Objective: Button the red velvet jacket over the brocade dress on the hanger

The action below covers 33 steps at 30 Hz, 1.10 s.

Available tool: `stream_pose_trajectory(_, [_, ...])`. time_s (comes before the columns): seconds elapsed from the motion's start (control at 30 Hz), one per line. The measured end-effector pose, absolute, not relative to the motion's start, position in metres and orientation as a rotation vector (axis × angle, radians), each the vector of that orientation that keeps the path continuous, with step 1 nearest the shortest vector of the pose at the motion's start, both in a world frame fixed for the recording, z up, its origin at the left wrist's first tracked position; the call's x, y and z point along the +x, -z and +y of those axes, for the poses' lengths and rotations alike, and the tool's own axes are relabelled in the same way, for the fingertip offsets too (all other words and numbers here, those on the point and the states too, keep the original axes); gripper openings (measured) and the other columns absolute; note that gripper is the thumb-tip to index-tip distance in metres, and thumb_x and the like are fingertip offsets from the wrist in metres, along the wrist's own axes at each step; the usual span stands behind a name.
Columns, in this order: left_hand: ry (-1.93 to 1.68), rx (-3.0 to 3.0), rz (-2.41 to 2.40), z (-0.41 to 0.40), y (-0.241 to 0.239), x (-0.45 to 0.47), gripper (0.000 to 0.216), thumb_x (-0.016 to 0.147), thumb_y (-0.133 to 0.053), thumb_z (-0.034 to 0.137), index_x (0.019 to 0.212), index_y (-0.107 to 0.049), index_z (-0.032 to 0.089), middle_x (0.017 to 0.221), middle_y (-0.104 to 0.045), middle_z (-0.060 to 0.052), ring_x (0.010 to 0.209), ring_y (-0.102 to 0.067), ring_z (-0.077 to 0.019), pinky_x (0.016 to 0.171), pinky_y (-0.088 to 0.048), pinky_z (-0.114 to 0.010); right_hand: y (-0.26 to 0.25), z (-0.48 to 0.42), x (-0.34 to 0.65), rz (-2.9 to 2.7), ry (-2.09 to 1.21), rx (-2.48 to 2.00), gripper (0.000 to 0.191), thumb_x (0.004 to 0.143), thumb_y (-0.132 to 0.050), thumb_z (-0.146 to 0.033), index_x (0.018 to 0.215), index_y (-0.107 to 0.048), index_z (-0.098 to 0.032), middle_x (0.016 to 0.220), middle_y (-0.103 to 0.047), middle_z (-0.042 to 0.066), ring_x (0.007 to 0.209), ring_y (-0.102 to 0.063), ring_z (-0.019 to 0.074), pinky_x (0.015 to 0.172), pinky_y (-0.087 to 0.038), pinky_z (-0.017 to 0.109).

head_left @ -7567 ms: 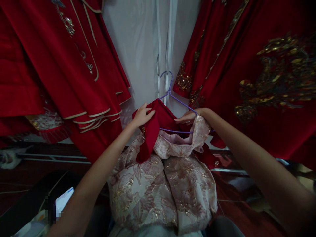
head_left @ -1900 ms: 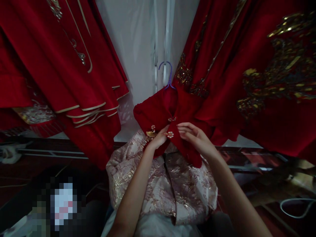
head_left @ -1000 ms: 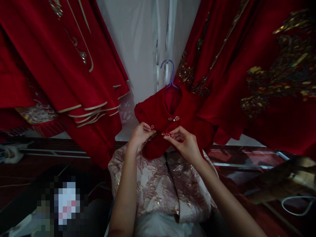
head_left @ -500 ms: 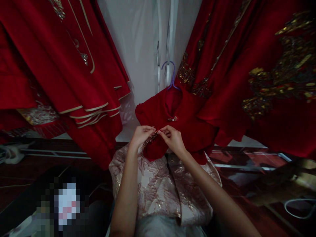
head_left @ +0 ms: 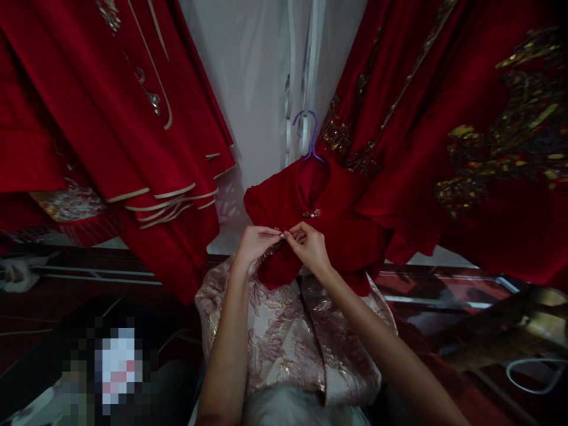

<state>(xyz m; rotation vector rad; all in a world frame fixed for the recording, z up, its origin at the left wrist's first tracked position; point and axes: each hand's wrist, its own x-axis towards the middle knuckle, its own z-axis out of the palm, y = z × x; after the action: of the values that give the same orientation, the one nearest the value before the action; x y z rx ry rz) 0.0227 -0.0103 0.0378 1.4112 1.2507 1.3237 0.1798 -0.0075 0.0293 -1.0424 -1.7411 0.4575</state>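
Note:
A red jacket-like garment (head_left: 341,236) on a purple hanger (head_left: 314,139) is spread before me, its lower part over a pale pink brocade cloth (head_left: 284,343). At the neck opening sits a small jewelled clasp (head_left: 312,213). My left hand (head_left: 257,241) pinches a strip of beaded trim (head_left: 271,251) on the garment's left side, thumb and fingers pressed together. Facing it, my right hand (head_left: 309,245) pinches at the end of the same trim, with the fingertips of both hands almost touching. A tiny pale bead shows between them; its exact form is too small to make out.
Red garments (head_left: 155,130) with pale piping hang at the left, and red garments with gold sequins (head_left: 479,171) at the right. White wall panels (head_left: 248,77) stand behind. Metal rack rails (head_left: 439,302) run low. A white cable loop (head_left: 535,376) lies lower right.
The fingertips have shifted slightly, and my left fingers look straighter. Both hands stay at the beaded trim, and the garment keeps its place.

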Motion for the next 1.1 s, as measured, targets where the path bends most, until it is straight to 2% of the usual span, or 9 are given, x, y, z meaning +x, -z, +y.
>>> stream_pose_trajectory(0.1, [-1.288, 1.476, 1.22, -0.01, -0.039, 0.019, 0.017, 0.061, -0.073, 0.021, 0.074, -0.069, 0.011, 0.077, -0.071, -0.007, 0.07, -0.065, -0.0142, 0.074, -0.051, -0.028, -0.031, -0.009, 0.187, -1.777, -0.546, -1.044, 0.018, 0.083, -0.055, -0.034, 0.084, -0.062, -0.017, 0.077, -0.067, 0.004, 0.064, -0.062, 0.012, 0.062, -0.052, 0.024])
stream_pose_trajectory(0.27, [-1.09, 1.593, 1.337, -0.016, -0.036, 0.003, 0.016, 0.06, -0.066, 0.006, 0.074, -0.064, 0.012, 0.072, -0.068, -0.004, 0.067, -0.062, -0.0121, 0.069, -0.049, -0.027, -0.033, -0.025, 0.23, -1.832, -0.863, -1.012, 0.024, 0.084, -0.053, -0.03, 0.103, -0.064, -0.019, 0.098, -0.07, 0.006, 0.085, -0.067, 0.0153, 0.077, -0.055, 0.03])
stream_pose_trajectory(0.43, [-0.751, 1.683, 1.214, -0.023, -0.023, -0.005, 0.029, 0.053, -0.068, 0.005, 0.079, -0.061, 0.015, 0.069, -0.062, 0.002, 0.062, -0.056, -0.009, 0.06, -0.046, -0.021, -0.049, -0.037, 0.276, -2.0, -0.921, -1.113, 0.022, 0.083, -0.054, -0.033, 0.095, -0.067, -0.019, 0.091, -0.07, 0.005, 0.077, -0.068, 0.0157, 0.068, -0.057, 0.029])
stream_pose_trajectory(0.57, [-0.64, 1.666, 1.154, -0.023, -0.021, 0.003, 0.023, 0.055, -0.067, 0.007, 0.076, -0.059, 0.014, 0.067, -0.06, 0.002, 0.058, -0.054, -0.0073, 0.055, -0.043, -0.019, -0.045, -0.035, 0.285, -2.058, -1.014, -1.196, 0.023, 0.084, -0.052, -0.031, 0.097, -0.066, -0.018, 0.076, -0.07, 0.004, 0.059, -0.065, 0.013, 0.052, -0.053, 0.025])
stream_pose_trajectory(0.77, [-0.635, 1.698, 1.047, -0.024, -0.026, 0.012, 0.026, 0.055, -0.069, 0.009, 0.08, -0.062, 0.014, 0.072, -0.064, -0.001, 0.064, -0.058, -0.0089, 0.062, -0.047, -0.021, -0.008, -0.025, 0.267, -2.153, -0.932, -1.201, 0.025, 0.065, -0.071, -0.022, 0.088, -0.063, -0.017, 0.072, -0.068, 0.002, 0.067, -0.064, 0.0145, 0.061, -0.051, 0.025])
stream_pose_trajectory(0.93, [-0.504, 1.716, 1.054, -0.024, -0.028, 0.016, 0.018, 0.06, -0.066, 0.012, 0.078, -0.068, 0.014, 0.067, -0.068, -0.002, 0.064, -0.062, -0.0108, 0.061, -0.047, -0.021, -0.008, -0.024, 0.254, -2.173, -0.995, -1.086, 0.009, 0.072, -0.062, -0.024, 0.074, -0.058, -0.017, 0.068, -0.067, 0.001, 0.064, -0.064, 0.0132, 0.059, -0.048, 0.023])
stream_pose_trajectory(1.1, [-0.456, 1.693, 1.119, -0.02, -0.023, 0.022, 0.017, 0.055, -0.069, 0.013, 0.072, -0.068, 0.012, 0.065, -0.069, -0.004, 0.061, -0.063, -0.0125, 0.057, -0.047, -0.02, -0.006, -0.025, 0.254, -2.18, -0.879, -1.166, 0.013, 0.07, -0.064, -0.024, 0.081, -0.06, -0.017, 0.069, -0.066, 0.001, 0.064, -0.063, 0.0131, 0.058, -0.046, 0.023])
